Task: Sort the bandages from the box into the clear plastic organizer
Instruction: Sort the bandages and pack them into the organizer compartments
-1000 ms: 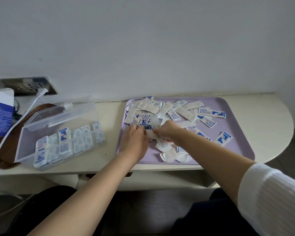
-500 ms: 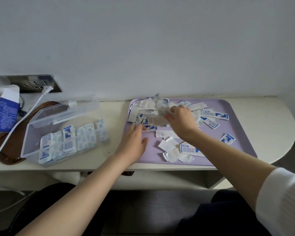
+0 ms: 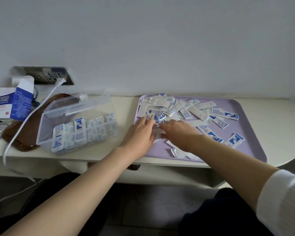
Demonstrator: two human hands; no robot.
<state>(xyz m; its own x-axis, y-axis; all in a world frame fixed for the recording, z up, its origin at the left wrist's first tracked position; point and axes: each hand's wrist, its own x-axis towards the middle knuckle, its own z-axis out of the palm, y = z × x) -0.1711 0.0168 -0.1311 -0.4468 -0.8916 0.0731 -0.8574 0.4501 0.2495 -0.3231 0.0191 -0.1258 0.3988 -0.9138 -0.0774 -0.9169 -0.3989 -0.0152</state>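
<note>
A pale counter (image 3: 271, 116) runs along the plain wall, and most of its right half is taken up by a lavender tray (image 3: 240, 125). To the left of the tray sits the clear plastic organizer (image 3: 61, 116), its lid thrown back towards the wall, with a row of wrapped bandages standing in its front compartments (image 3: 78, 133). Under and behind the organizer's left end lies a brown flat thing (image 3: 24, 140); I cannot tell what it is. At the far left the bandage box (image 3: 10, 106) lies on its side with its flap open. A white cable (image 3: 32, 113) drops from a wall socket panel (image 3: 48, 76), crosses the brown thing and hangs off the front edge of the counter. The loose bandages (image 3: 163, 106) are heaped in the tray's far left corner and thin out to the right, where a few blue-and-white wrappers (image 3: 225, 114) lie apart. Both bare forearms reach in from below, the right one with a white sleeve (image 3: 283, 201) pushed up. The left hand (image 3: 140, 132) lies palm down at the tray's left edge, fingers loosely stretched onto the heap and gripping nothing I can see. The right hand (image 3: 179, 132) is palm down just beside it. Its fingertips meet white wrappers between the two hands, and its own back hides whether it pinches one.
</note>
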